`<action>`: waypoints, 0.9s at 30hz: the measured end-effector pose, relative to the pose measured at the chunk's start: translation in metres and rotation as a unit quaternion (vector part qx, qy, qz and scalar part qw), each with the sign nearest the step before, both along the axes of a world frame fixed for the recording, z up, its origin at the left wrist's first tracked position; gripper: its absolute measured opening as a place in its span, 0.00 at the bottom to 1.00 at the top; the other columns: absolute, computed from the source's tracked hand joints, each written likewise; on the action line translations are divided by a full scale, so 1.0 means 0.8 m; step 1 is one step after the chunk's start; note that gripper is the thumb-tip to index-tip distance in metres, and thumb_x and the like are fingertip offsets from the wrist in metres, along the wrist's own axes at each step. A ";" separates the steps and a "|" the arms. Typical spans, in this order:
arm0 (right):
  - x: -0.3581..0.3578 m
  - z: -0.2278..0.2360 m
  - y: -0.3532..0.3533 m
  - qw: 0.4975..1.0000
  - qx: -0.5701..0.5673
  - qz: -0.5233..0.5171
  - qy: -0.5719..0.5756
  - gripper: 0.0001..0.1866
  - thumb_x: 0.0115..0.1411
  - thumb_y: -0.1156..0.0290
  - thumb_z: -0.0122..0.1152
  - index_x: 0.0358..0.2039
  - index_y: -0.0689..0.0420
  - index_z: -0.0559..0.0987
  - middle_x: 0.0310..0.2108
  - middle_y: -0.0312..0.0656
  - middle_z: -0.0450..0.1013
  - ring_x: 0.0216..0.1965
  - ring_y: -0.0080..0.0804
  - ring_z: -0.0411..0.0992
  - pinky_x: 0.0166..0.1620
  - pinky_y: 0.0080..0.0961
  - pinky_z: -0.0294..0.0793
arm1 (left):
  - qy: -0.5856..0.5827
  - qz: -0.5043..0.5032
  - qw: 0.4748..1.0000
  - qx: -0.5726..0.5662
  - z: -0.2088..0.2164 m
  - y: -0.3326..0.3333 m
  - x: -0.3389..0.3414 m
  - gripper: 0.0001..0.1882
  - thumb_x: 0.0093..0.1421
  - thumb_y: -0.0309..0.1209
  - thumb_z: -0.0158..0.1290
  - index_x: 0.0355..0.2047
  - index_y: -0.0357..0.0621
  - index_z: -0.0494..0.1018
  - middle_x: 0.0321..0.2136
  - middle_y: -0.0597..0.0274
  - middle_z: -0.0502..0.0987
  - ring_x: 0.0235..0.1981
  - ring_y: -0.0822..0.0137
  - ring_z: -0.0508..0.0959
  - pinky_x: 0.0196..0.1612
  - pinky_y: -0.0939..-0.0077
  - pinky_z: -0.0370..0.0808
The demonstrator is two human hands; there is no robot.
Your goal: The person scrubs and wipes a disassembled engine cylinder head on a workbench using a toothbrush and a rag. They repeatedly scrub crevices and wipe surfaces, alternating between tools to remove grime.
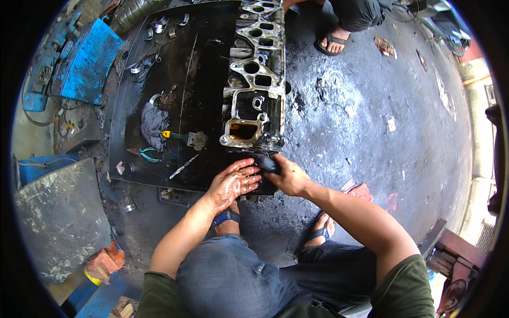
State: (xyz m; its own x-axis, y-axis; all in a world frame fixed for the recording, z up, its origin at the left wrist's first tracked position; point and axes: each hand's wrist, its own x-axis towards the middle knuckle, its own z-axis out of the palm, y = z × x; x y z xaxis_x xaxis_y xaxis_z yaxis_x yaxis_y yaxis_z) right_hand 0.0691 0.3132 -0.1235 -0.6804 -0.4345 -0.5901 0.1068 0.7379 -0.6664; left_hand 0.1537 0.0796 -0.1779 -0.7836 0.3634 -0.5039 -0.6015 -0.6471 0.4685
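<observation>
In front of me my left hand (234, 183) is turned palm up, its oily, shiny fingers stretched out flat. My right hand (290, 176) is closed round a black rounded object (266, 163), whose exact kind I cannot make out. That object is close beside my left fingertips. Just beyond both hands is the near end of a long metal engine cylinder head (248, 95), with ports and bolt holes along its top face. Brown oil shows inside its nearest opening.
On the black metal sheet (207, 106) to the left lie a grey rag (154, 124), a yellow-handled brush (185, 138), teal-handled pliers (144, 154) and several curved metal shells. Blue machinery (87, 61) stands far left. Another person's sandalled foot (335, 41) is at the far right.
</observation>
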 end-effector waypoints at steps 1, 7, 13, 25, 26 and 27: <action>-0.005 0.009 0.013 1.000 0.005 -0.016 -0.019 0.23 0.66 0.59 0.63 0.55 0.61 0.75 0.47 0.61 0.80 0.53 0.59 0.79 0.56 0.46 0.77 | 0.017 -0.034 0.998 -0.043 0.003 -0.009 -0.005 0.27 0.76 0.38 0.52 0.71 0.45 0.64 0.59 0.49 0.77 0.55 0.55 0.82 0.58 0.60 0.81; -0.034 0.089 0.073 0.990 -0.012 -0.141 -0.008 0.19 0.68 0.65 0.53 0.54 0.64 0.77 0.53 0.53 0.76 0.50 0.44 0.77 0.57 0.35 0.76 | 0.001 0.012 0.971 -0.237 0.016 -0.059 -0.026 0.17 0.70 0.21 0.46 0.56 0.48 0.74 0.52 0.60 0.83 0.46 0.69 0.84 0.46 0.74 0.81; -0.055 0.158 0.043 0.949 -0.195 -0.205 0.136 0.27 0.67 0.81 0.50 0.67 0.57 0.66 0.53 0.44 0.74 0.51 0.28 0.74 0.57 0.28 0.75 | 0.093 0.237 0.928 -0.272 0.050 -0.077 -0.073 0.11 0.74 0.36 0.57 0.54 0.50 0.74 0.50 0.63 0.82 0.44 0.72 0.82 0.46 0.77 0.77; -0.084 0.171 -0.051 0.973 -0.028 -0.219 -0.067 0.17 0.67 0.62 0.71 0.44 0.63 0.77 0.34 0.41 0.79 0.36 0.20 0.76 0.40 0.23 0.78 | 0.370 0.218 0.810 -0.398 0.113 -0.009 -0.147 0.17 0.80 0.38 0.45 0.58 0.39 0.70 0.60 0.52 0.67 0.65 0.64 0.68 0.69 0.68 0.66; -0.088 0.171 -0.052 0.980 0.010 -0.192 -0.039 0.17 0.66 0.63 0.70 0.43 0.63 0.77 0.34 0.41 0.79 0.36 0.20 0.75 0.40 0.23 0.78 | 0.362 0.227 0.826 -0.366 0.112 -0.006 -0.148 0.16 0.80 0.37 0.45 0.59 0.39 0.69 0.61 0.52 0.66 0.65 0.64 0.68 0.69 0.68 0.66; -0.092 0.169 -0.052 0.985 0.043 -0.166 -0.009 0.17 0.65 0.64 0.70 0.42 0.63 0.76 0.34 0.41 0.79 0.36 0.20 0.75 0.39 0.23 0.78 | 0.353 0.238 0.841 -0.334 0.110 -0.003 -0.149 0.16 0.80 0.37 0.45 0.59 0.39 0.69 0.62 0.52 0.65 0.65 0.65 0.68 0.68 0.68 0.67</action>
State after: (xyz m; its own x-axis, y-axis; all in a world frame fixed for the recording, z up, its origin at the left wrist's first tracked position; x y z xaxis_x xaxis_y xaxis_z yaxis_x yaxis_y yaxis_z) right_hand -0.0044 0.2717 0.0119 -0.7656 -0.1381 -0.6283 0.3624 0.7144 -0.5985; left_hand 0.0342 0.0768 -0.0900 -0.9498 -0.2549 0.1815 0.2326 -0.1872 0.9544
